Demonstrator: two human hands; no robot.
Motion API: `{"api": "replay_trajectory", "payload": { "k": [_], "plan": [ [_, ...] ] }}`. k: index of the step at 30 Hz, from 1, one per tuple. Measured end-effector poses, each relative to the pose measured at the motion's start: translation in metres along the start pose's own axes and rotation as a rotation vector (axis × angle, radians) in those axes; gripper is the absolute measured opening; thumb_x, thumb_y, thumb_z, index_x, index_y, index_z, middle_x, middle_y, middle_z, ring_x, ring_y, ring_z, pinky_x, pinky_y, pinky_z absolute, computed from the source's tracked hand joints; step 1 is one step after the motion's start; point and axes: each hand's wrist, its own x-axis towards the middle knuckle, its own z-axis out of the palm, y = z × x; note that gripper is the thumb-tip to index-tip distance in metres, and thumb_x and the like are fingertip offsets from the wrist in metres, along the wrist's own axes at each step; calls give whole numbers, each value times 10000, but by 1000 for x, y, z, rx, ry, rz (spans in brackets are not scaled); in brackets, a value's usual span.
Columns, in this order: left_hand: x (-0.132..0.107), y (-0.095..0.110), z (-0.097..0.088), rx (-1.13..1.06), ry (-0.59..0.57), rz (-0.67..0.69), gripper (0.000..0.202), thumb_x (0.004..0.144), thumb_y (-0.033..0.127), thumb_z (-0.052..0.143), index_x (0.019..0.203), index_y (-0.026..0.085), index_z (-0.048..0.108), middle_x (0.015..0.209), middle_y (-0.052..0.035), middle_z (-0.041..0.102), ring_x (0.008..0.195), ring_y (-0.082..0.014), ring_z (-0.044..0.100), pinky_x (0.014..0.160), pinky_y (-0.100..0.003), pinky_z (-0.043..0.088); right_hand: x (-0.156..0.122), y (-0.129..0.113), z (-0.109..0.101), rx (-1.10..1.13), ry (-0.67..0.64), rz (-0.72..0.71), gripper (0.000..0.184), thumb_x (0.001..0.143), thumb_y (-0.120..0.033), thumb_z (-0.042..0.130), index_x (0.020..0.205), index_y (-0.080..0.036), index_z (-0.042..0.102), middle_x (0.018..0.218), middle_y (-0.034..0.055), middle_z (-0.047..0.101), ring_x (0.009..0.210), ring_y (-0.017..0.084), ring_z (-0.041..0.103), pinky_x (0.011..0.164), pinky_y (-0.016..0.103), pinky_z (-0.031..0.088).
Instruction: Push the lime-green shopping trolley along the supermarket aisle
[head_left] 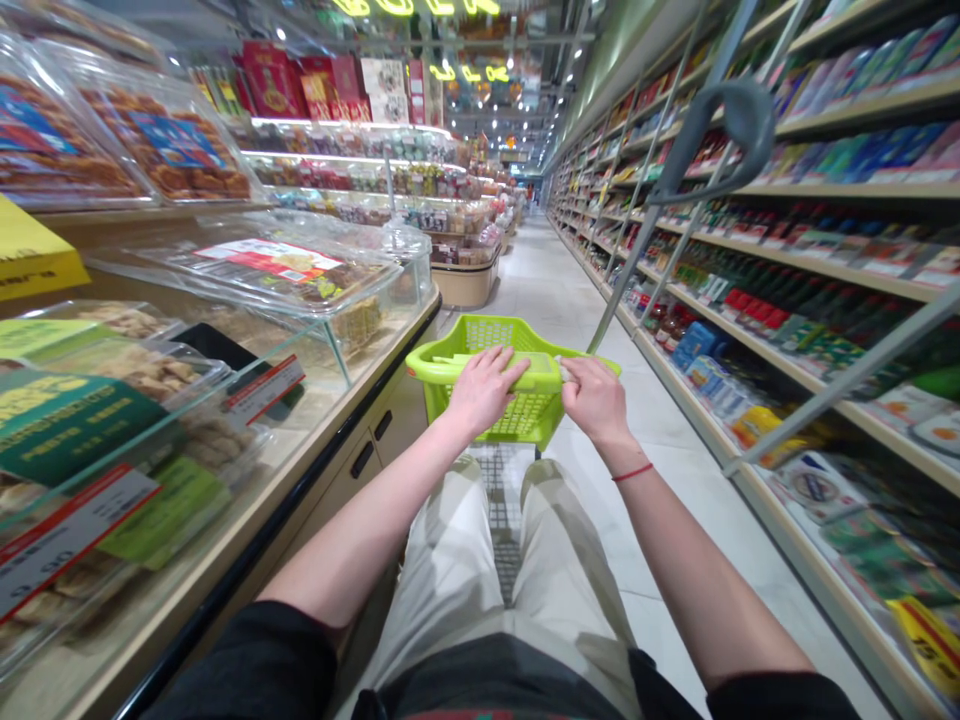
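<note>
A bright green plastic shopping cart (517, 415) with a perforated basket stands directly in front of my legs. My left hand (484, 390) lies over the middle of its handle bar, the fingers bent across the top. At the bar's right end, my right hand (596, 395) is closed around the handle, its fingertips hidden from me. Something small and whitish shows by the right fingers, too blurred to make out. A flat green panel (536, 370) of the handle is visible between the two hands.
On the left, a display counter (367, 400) holds clear boxes of packaged snacks behind glass, close beside the cart. Shelves (825, 390) of packaged goods line the right, with a sloping metal ladder (630, 260) leaning there. A pale tiled aisle (536, 250) stretches ahead past a stocked display island (465, 285).
</note>
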Motion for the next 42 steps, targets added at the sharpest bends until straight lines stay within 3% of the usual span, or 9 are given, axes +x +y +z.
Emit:
{"api": "replay_trajectory", "payload": {
  "k": [4,6,10,14,19,26,31,35,42],
  "plan": [
    [-13,-10,-4,-9,28,-19,579,880,212,685,1433,216,512,1502,-139,523,1435,-285,438,1191,-491,335,-3,16,-6,25,-12,38,405,751,-84,500,1055,-180,750,1100,84,764,1032,231,701,935,378,560],
    [-27,-22,-6,1,51,-89,585,888,227,675,1442,187,492,1490,-155,531,1431,-292,443,1208,-511,306,-4,20,-7,38,-16,55,407,756,-87,497,1059,-184,752,1115,82,763,1055,230,698,937,373,558],
    [-55,-52,-2,-3,158,-310,656,867,287,707,1459,178,447,1498,-186,506,1452,-364,393,1204,-665,208,-5,20,-7,48,12,59,402,760,-93,490,1047,-180,758,1100,83,766,1058,228,698,944,369,555],
    [-68,-73,7,-121,248,-381,589,849,246,707,1391,164,493,1477,-191,499,1445,-320,409,1179,-521,378,-4,10,-2,59,41,88,413,772,-95,479,1074,-177,750,1105,95,759,1038,231,698,955,384,552],
    [-68,-78,11,-142,259,-363,416,872,138,590,1283,203,567,1425,-133,545,1424,-279,441,1180,-483,398,7,-30,10,114,-71,-8,434,808,-103,497,1175,-178,715,1225,110,714,1145,254,656,1038,417,522],
    [-67,-80,11,-154,240,-360,448,838,73,524,1257,216,585,1418,-94,569,1423,-251,447,1185,-449,402,30,-123,39,231,-236,-180,499,864,-49,491,1346,-154,565,1324,135,653,1162,245,651,987,375,561],
    [-66,-82,12,-167,239,-374,492,805,30,477,1257,186,594,1405,-90,589,1417,-233,458,1195,-409,389,38,-162,60,238,-261,-318,286,946,-49,461,1149,-142,641,1203,141,702,1172,224,649,1052,386,522],
    [-66,-82,8,-174,229,-355,488,806,27,471,1242,201,603,1396,-77,588,1402,-220,473,1192,-403,393,35,-143,55,220,-278,-398,262,967,-79,492,1148,-153,667,1311,142,674,1272,220,608,1104,407,495],
    [-65,-81,4,-215,214,-333,467,820,42,486,1239,211,605,1396,-74,580,1398,-227,476,1177,-394,405,23,-73,19,200,-330,-382,323,988,-141,518,1252,-228,683,1419,80,616,1338,213,565,1136,438,488]
  ]
}}
